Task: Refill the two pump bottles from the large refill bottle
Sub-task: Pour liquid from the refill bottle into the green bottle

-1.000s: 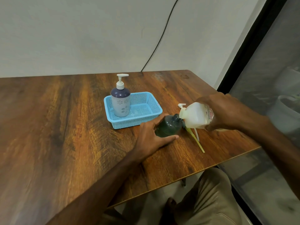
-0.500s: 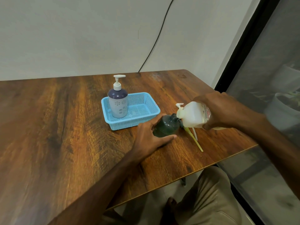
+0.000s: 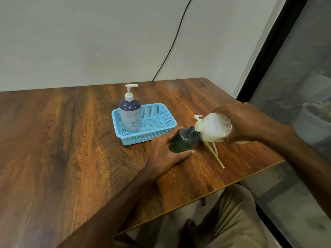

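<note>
**A:** Which step is this?

**B:** The pour into one of the pump bottles, as I judge it. The right hand [image 3: 245,122] has its fingers clamped round the large refill bottle [image 3: 213,128]. That bottle is tipped nearly flat, with its mouth right at the open neck of the dark green pump bottle [image 3: 182,142].

**A:** And the other hand?

**B:** The left hand [image 3: 166,154] grips the green bottle low on its body, thumb on the near side and fingers curled round the far side. It steadies the bottle on the desk [image 3: 71,140], just in front of the blue basket [image 3: 146,137].

**A:** Is soap running?

**B:** I cannot tell. No stream shows at the neck, and the dark plastic hides the level.

**A:** Where is its pump?

**B:** Off. A yellow-green dip tube [image 3: 215,156] lies on the desk beneath the refill bottle, with a paler tube [image 3: 215,149] beside it. A white pump head [image 3: 198,116] shows just behind the refill bottle's mouth. I cannot say which pump belongs to which bottle.

**A:** The second bottle?

**B:** The purple-and-grey pump bottle [image 3: 129,115] stands upright in the left end of the basket with its pump on. Nothing here shows whether it has had its share.

**A:** So what does the next move call for?

**B:** The neck is narrow, so the mouth has to sit exactly over it and the tilt has to rise slowly, or soap will run down the green bottle onto the desk. The left hand's grip matters too, since a nudge from the heavier bottle could tip the green one. Once it is full, the refill bottle gets righted and the dip tube is threaded back in. Then the pump is screwed down.
</note>
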A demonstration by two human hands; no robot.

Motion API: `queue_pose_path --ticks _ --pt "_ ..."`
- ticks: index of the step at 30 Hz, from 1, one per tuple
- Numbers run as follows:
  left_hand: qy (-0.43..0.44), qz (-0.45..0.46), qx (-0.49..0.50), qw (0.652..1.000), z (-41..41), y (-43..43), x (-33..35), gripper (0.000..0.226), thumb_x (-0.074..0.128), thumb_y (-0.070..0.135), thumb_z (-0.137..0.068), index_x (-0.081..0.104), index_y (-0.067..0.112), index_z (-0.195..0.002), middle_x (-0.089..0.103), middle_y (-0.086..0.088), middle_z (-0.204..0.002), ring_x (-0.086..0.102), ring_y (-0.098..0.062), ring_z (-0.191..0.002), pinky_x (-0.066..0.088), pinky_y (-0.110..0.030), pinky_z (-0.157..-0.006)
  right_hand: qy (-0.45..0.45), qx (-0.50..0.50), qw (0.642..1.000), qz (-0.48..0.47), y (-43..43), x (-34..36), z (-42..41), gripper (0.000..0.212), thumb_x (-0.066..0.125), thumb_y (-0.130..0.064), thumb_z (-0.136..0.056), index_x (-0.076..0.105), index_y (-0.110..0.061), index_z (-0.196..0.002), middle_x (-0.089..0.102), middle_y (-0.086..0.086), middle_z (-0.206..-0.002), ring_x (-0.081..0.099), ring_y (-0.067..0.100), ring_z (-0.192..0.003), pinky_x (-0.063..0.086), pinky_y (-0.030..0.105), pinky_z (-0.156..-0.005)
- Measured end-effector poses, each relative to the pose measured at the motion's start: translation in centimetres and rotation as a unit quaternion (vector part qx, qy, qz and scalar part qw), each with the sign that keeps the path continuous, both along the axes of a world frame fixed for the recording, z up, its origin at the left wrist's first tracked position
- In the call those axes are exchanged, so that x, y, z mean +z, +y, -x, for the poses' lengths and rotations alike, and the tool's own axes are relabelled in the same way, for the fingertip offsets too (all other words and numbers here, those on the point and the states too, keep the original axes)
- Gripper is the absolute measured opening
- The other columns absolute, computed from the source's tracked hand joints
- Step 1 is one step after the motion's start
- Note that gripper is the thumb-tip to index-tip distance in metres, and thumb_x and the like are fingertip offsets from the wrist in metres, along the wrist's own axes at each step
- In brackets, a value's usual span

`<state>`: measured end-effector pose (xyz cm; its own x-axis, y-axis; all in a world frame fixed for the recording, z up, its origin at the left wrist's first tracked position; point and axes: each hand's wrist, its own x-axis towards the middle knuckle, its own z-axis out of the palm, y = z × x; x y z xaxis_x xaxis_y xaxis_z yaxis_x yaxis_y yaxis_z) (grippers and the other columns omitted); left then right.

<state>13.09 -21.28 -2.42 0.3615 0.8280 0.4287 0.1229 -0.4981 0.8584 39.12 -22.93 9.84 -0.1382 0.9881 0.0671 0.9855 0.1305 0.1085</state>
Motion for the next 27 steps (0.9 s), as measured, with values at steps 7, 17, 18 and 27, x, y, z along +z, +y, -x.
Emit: queue_pose_path --ticks 7,17,18,27 --pt "0.009 -0.001 0.006 1.0 0.1 0.0 0.0 0.076 0.095 0.033 -0.073 0.055 0.038 -0.137 0.068 0.017 -0.131 0.062 0.004 -0.123 0.051 -0.015 -0.101 0.02 -0.014 1.0 0.015 -0.1 -0.1 0.2 0.097 0.093 -0.037 -0.062 0.042 -0.032 -0.144 0.05 -0.005 -0.142 0.046 0.017 -0.129 0.03 0.021 -0.092" --pt "0.001 0.001 0.005 1.0 0.1 0.0 0.1 0.075 0.095 0.03 -0.073 0.056 0.037 -0.137 0.069 0.019 -0.128 0.063 0.005 -0.122 0.05 -0.015 -0.101 0.036 -0.018 0.999 0.028 0.0 0.0 0.3 0.095 0.092 -0.034 -0.065 0.04 -0.031 -0.145 0.047 -0.007 -0.144 0.043 0.017 -0.131 0.026 0.02 -0.09" --pt "0.001 0.0 0.005 1.0 0.1 0.0 0.1 0.074 0.095 0.031 -0.073 0.056 0.037 -0.136 0.069 0.019 -0.128 0.063 0.005 -0.121 0.05 -0.014 -0.1 0.033 -0.018 0.999 0.028 0.1 0.0 0.3 0.096 0.091 -0.034 -0.065 0.04 -0.032 -0.145 0.047 -0.006 -0.145 0.043 0.017 -0.131 0.026 0.02 -0.091" --pt "0.004 0.006 0.008 1.0 0.1 0.1 0.0 0.077 0.095 0.034 -0.073 0.057 0.034 -0.139 0.069 0.015 -0.131 0.062 0.003 -0.123 0.052 -0.019 -0.103 0.051 -0.037 0.997 0.045 0.7 -0.6 -0.7 0.097 0.093 -0.04 -0.062 0.041 -0.033 -0.144 0.048 -0.008 -0.143 0.045 0.017 -0.131 0.027 0.014 -0.088"
